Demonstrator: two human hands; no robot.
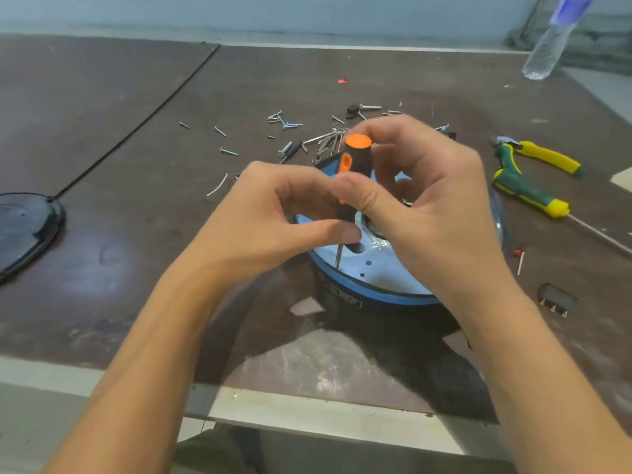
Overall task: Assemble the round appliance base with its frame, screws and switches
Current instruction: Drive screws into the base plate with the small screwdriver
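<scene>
Round appliance base, black wall with blue rim and white inner face (376, 295): sat on the dark brown tabletop (136, 165), directly below both hands, near the front edge. Black-and-orange plastic-handled screwdriver (355, 159): stood almost upright over the base's left part, long axis near vertical, orange cap uppermost and leaning slightly to the right, thin steel shaft (338, 258) pointing down at the white face just inside the blue rim; contact of tip with any screw not discernible. Left hand (273, 213): grip closed on the lower handle, thumb and forefinger pinching just above the shaft; nearer of the two to the tip. Right hand (434, 200): grip closed on the middle and upper handle, thumb in front, fingers curled behind, below the orange cap. Judged: a fastening step in hand, coming move dependent on holding the shaft's axis in line with the hole straight beneath both grips. Loose silver screws (287, 124): scattered beyond the base, well apart from the hands. Small dark switch block with metal pins (555, 299): lay to the right, near the base, not yet fitted.
</scene>
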